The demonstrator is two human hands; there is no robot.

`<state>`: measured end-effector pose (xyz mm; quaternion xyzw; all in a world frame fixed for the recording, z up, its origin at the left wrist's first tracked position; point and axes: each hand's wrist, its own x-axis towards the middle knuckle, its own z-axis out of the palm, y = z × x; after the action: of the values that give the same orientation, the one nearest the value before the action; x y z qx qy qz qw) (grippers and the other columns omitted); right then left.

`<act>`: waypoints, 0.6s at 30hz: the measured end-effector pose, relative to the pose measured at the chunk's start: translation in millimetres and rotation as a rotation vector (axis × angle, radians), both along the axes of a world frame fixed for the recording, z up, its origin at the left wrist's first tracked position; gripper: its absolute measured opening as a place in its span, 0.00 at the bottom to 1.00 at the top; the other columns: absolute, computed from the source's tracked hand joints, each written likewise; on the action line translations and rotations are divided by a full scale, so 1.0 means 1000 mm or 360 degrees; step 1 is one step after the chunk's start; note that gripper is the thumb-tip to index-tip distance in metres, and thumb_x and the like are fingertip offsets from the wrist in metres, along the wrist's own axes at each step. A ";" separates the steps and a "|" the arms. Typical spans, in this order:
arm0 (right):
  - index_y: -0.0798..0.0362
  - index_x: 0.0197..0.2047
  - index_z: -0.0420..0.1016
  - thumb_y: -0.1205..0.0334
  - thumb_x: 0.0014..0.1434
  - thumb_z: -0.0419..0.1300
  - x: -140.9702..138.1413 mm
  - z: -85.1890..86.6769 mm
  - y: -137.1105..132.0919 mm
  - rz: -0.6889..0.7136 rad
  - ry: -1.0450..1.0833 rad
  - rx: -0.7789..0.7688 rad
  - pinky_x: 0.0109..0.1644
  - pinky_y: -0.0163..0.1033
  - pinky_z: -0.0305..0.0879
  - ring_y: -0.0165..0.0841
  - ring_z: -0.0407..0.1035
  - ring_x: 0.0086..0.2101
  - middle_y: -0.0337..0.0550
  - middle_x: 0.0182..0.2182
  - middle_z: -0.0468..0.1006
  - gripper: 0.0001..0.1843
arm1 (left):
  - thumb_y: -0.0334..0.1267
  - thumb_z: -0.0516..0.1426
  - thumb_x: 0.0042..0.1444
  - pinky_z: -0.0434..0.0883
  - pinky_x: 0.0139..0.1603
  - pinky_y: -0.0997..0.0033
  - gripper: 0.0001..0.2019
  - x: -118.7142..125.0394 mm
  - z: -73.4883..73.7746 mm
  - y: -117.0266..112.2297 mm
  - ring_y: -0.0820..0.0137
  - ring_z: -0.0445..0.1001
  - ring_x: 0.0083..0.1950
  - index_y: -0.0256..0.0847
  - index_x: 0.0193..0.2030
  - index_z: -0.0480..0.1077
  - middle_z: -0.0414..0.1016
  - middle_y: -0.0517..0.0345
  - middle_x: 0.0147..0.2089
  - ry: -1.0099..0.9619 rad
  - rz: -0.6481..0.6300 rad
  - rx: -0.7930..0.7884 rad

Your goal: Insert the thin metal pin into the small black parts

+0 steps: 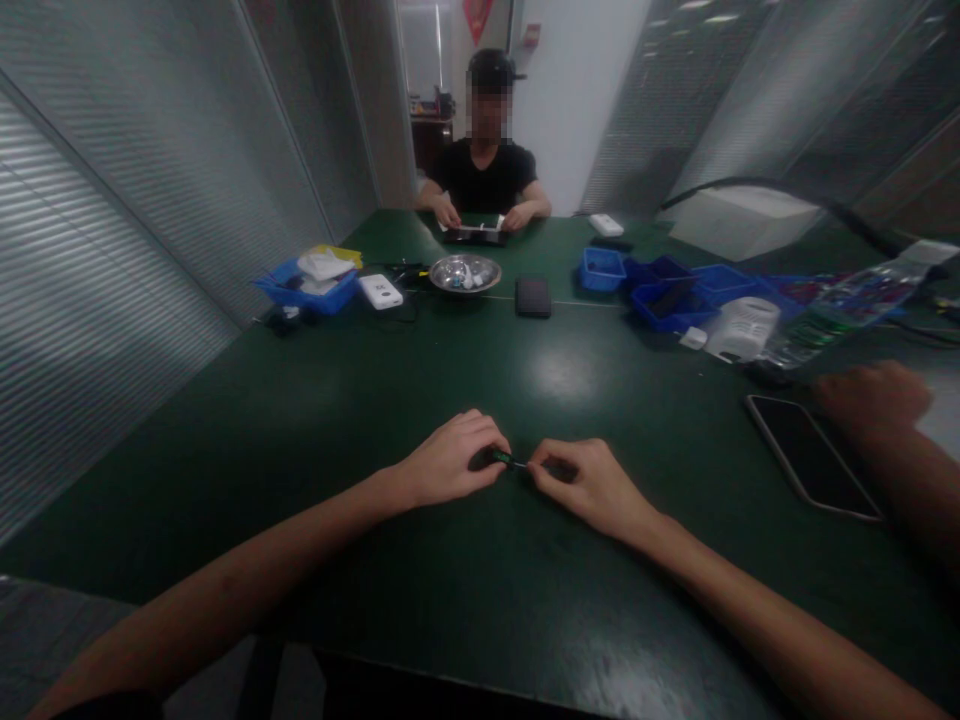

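Note:
Over the near middle of the green table (390, 390), my left hand (459, 458) is closed on a small dark stick with green markings (504, 458). The stick is short and thin, perhaps a pen or a small tool; its exact kind is too small to make out. At its right end, a narrow pale tip meets my right hand (589, 485), whose thumb and forefinger pinch it. Part of the stick is hidden by the fingers of my left hand.
A steel bowl (465, 287) with small parts and a black box (533, 297) stand farther back. Blue baskets (602, 285), a plastic bottle (832, 318) and a phone (810, 455) lie rightward, beside another person's arm (919, 460). A person (486, 165) sits opposite.

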<state>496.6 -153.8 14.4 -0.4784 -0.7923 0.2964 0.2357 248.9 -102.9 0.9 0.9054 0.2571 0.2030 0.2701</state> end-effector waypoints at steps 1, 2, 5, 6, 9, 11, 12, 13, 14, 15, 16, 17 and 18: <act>0.53 0.35 0.81 0.60 0.66 0.58 -0.001 0.000 0.000 -0.0002 0.0006 0.0005 0.30 0.35 0.61 0.30 0.70 0.24 0.37 0.26 0.80 0.12 | 0.36 0.57 0.67 0.67 0.54 0.60 0.08 0.000 0.001 0.000 0.61 0.69 0.51 0.40 0.49 0.74 0.74 0.50 0.47 0.0000 -0.0010 0.0000; 0.52 0.36 0.81 0.59 0.67 0.58 -0.001 0.000 0.000 -0.0008 0.0015 0.0003 0.30 0.35 0.61 0.30 0.70 0.24 0.38 0.26 0.80 0.12 | 0.36 0.57 0.67 0.67 0.54 0.60 0.07 -0.001 0.002 -0.001 0.61 0.69 0.51 0.40 0.49 0.74 0.74 0.50 0.47 0.0002 -0.0024 -0.0001; 0.52 0.36 0.81 0.58 0.67 0.58 -0.003 -0.002 0.001 -0.0043 0.0056 -0.0015 0.30 0.35 0.62 0.30 0.70 0.25 0.38 0.27 0.81 0.13 | 0.37 0.57 0.67 0.66 0.55 0.60 0.08 0.000 0.004 -0.002 0.61 0.70 0.51 0.41 0.49 0.74 0.74 0.50 0.46 0.0014 -0.0070 -0.0004; 0.52 0.36 0.81 0.57 0.67 0.58 -0.003 -0.002 0.001 -0.0050 0.0063 -0.0016 0.30 0.34 0.62 0.31 0.70 0.25 0.38 0.26 0.81 0.13 | 0.37 0.57 0.67 0.66 0.55 0.60 0.08 0.000 0.004 -0.002 0.61 0.70 0.51 0.41 0.49 0.74 0.75 0.50 0.46 0.0019 -0.0080 -0.0004; 0.52 0.36 0.81 0.57 0.68 0.58 -0.007 -0.003 0.001 -0.0060 0.0080 0.0007 0.30 0.34 0.62 0.30 0.70 0.25 0.38 0.26 0.80 0.13 | 0.37 0.58 0.66 0.67 0.54 0.60 0.08 0.003 0.004 -0.002 0.60 0.69 0.51 0.40 0.50 0.74 0.74 0.50 0.47 0.0029 -0.0080 0.0004; 0.53 0.36 0.81 0.57 0.68 0.58 -0.009 -0.004 0.000 -0.0043 0.0102 0.0021 0.30 0.34 0.61 0.30 0.70 0.25 0.38 0.26 0.80 0.13 | 0.37 0.58 0.66 0.67 0.53 0.61 0.08 0.005 0.004 -0.002 0.60 0.69 0.51 0.40 0.50 0.74 0.74 0.50 0.47 0.0041 -0.0076 0.0007; 0.53 0.37 0.81 0.57 0.68 0.58 -0.009 -0.005 0.000 -0.0029 0.0116 0.0024 0.30 0.33 0.61 0.30 0.70 0.25 0.38 0.26 0.80 0.13 | 0.37 0.58 0.66 0.67 0.53 0.61 0.08 0.005 0.004 -0.002 0.60 0.69 0.51 0.40 0.49 0.74 0.74 0.50 0.47 0.0045 -0.0074 0.0008; 0.53 0.37 0.81 0.57 0.69 0.58 -0.010 -0.005 -0.001 -0.0014 0.0128 0.0022 0.30 0.34 0.60 0.30 0.70 0.25 0.38 0.27 0.80 0.13 | 0.37 0.58 0.65 0.67 0.53 0.61 0.08 0.005 0.004 -0.002 0.61 0.69 0.50 0.40 0.49 0.73 0.74 0.50 0.46 0.0046 -0.0072 0.0006; 0.53 0.37 0.81 0.57 0.69 0.58 -0.009 -0.005 -0.002 -0.0006 0.0133 0.0016 0.30 0.34 0.60 0.30 0.70 0.25 0.38 0.27 0.80 0.13 | 0.37 0.58 0.65 0.67 0.53 0.61 0.08 0.004 0.004 -0.002 0.61 0.69 0.50 0.40 0.49 0.73 0.74 0.50 0.46 0.0047 -0.0073 0.0000; 0.53 0.37 0.81 0.57 0.69 0.58 -0.009 -0.004 -0.002 -0.0002 0.0135 0.0008 0.30 0.34 0.61 0.30 0.70 0.25 0.38 0.27 0.80 0.13 | 0.36 0.58 0.66 0.67 0.53 0.61 0.08 0.004 0.004 -0.002 0.61 0.69 0.50 0.40 0.49 0.73 0.74 0.50 0.46 0.0046 -0.0074 -0.0006; 0.53 0.37 0.81 0.57 0.69 0.58 -0.007 -0.004 -0.002 -0.0004 0.0131 -0.0002 0.31 0.34 0.61 0.30 0.70 0.25 0.38 0.27 0.80 0.13 | 0.36 0.58 0.65 0.67 0.53 0.61 0.08 0.003 0.005 -0.002 0.61 0.69 0.50 0.40 0.49 0.74 0.74 0.50 0.46 0.0046 -0.0074 -0.0010; 0.53 0.37 0.81 0.58 0.68 0.58 -0.006 -0.003 -0.003 -0.0010 0.0122 -0.0008 0.30 0.34 0.61 0.30 0.69 0.25 0.38 0.27 0.80 0.13 | 0.36 0.58 0.65 0.67 0.53 0.61 0.08 0.002 0.005 -0.002 0.61 0.69 0.50 0.40 0.49 0.74 0.74 0.50 0.46 0.0044 -0.0071 -0.0011; 0.53 0.35 0.81 0.58 0.68 0.58 -0.005 -0.002 -0.003 0.0003 0.0113 -0.0013 0.30 0.34 0.61 0.30 0.69 0.25 0.38 0.26 0.79 0.13 | 0.36 0.59 0.65 0.67 0.53 0.61 0.08 0.001 0.005 -0.002 0.61 0.69 0.50 0.40 0.49 0.74 0.74 0.50 0.46 0.0042 -0.0066 -0.0008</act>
<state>491.6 -156.5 12.6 -0.4678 -0.7827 0.3166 0.2616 249.7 -105.2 5.9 0.9124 0.2424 0.1848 0.2731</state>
